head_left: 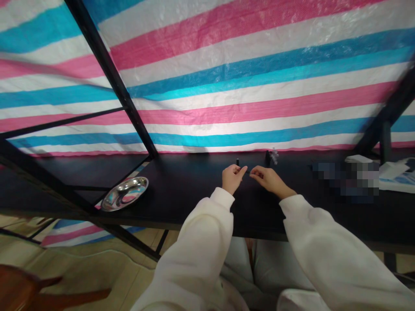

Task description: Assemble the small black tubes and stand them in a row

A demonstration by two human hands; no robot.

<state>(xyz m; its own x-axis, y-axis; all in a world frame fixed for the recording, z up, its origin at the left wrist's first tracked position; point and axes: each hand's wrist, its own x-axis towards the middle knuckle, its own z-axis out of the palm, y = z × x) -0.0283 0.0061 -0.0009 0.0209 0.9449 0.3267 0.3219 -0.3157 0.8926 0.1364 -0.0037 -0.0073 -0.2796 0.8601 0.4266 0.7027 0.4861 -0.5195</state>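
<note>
Head view: a pink, white and blue striped sheet [207,86] hangs behind a long black desk [181,190], pale tiled floor [129,255] below and a black post [112,77] at left; a shiny steel dish [125,193] rests leftward, and over the desk the left hand [231,177] and right hand [269,179], each grip pinched closed, hold a small dark piece [248,172] between them
</note>
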